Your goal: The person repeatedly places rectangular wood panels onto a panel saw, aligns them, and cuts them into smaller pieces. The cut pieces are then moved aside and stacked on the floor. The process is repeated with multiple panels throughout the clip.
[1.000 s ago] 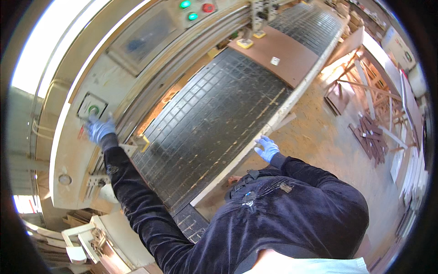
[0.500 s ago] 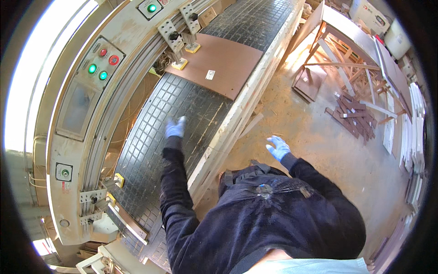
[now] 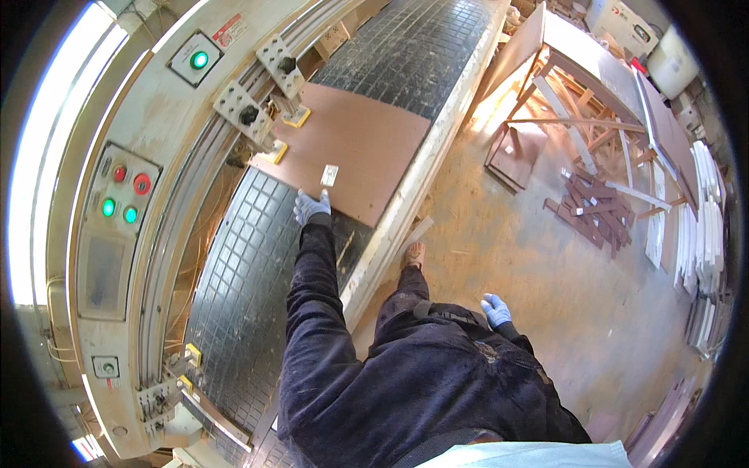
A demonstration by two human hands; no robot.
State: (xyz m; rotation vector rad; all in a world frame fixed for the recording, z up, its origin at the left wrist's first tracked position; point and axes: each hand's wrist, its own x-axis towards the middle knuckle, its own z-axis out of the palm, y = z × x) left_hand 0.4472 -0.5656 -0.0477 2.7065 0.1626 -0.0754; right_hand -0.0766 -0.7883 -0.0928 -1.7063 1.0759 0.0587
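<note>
A brown flat panel [image 3: 355, 144] with a small white label [image 3: 329, 175] lies on the black ribbed conveyor belt [image 3: 257, 257] of a large machine. My left hand [image 3: 314, 207], in a light glove, reaches the panel's near edge just below the label. Its fingers are stretched out and apart; whether they press on the panel or only hover at its edge, I cannot tell. Low beside my body, over the floor, my right hand [image 3: 495, 310] is gloved too, with fingers loosely extended and nothing in it.
Along the left runs the control housing with lit green buttons [image 3: 108, 207] and a dark screen [image 3: 104, 273]. Yellow-footed guide blocks [image 3: 296, 117] stand against the panel's left side. To the right are a table [image 3: 597, 51], brown strips [image 3: 597, 207] on the floor and stacked white boards [image 3: 706, 210].
I have stepped forward along the belt. My left hand has gone from above the bare belt to the panel's edge. My right hand has dropped back towards my side.
</note>
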